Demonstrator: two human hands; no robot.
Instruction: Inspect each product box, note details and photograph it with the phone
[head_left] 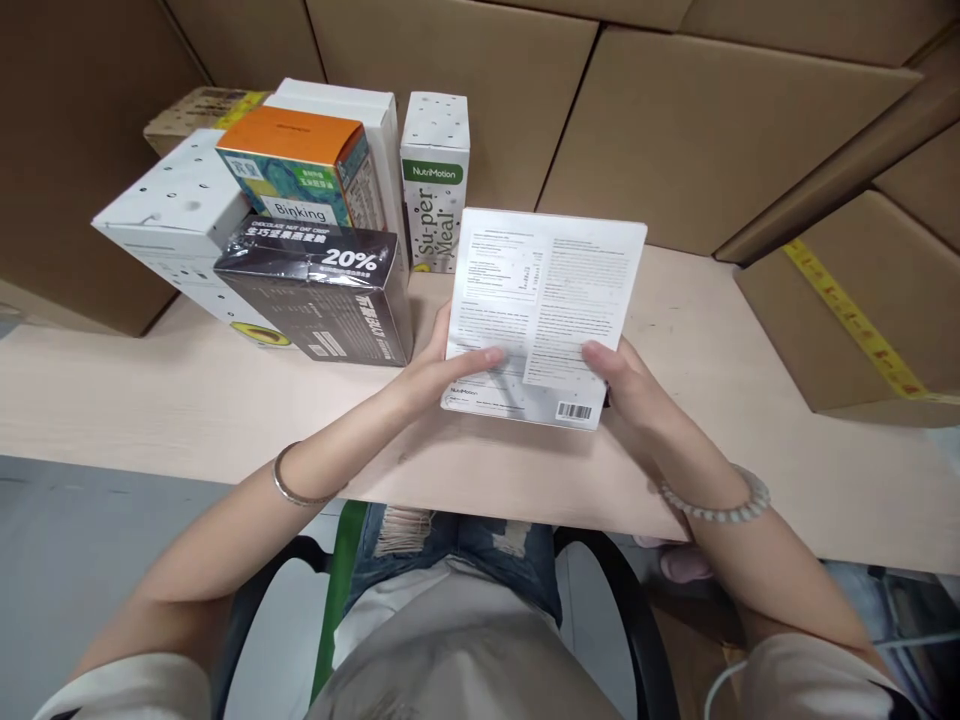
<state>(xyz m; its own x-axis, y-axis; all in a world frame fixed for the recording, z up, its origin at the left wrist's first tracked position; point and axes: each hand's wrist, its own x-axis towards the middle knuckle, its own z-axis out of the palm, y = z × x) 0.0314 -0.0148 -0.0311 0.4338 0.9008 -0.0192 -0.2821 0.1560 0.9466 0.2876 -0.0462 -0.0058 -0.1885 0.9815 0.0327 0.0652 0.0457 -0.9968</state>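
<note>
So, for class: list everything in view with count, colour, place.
Package: one, white, both hands
NutriMotion box: one, white and green, behind package
Binking box: one, orange and teal, left group
Dark box: one, brown and black, group's front
Avocado box: one, white, group's left
Rear box: one, white, behind Binking box
Small carton: one, brown, back left
Taped carton: one, brown, right
Large cartons: several, brown, background
Table: one, pale, beneath boxes
Armrests: two, black, beside lap
Jeans: one pair, blue, lap
Bracelets: two, pale, wrists
Left hand: one, package's left
Right hand: one, package's right
</note>
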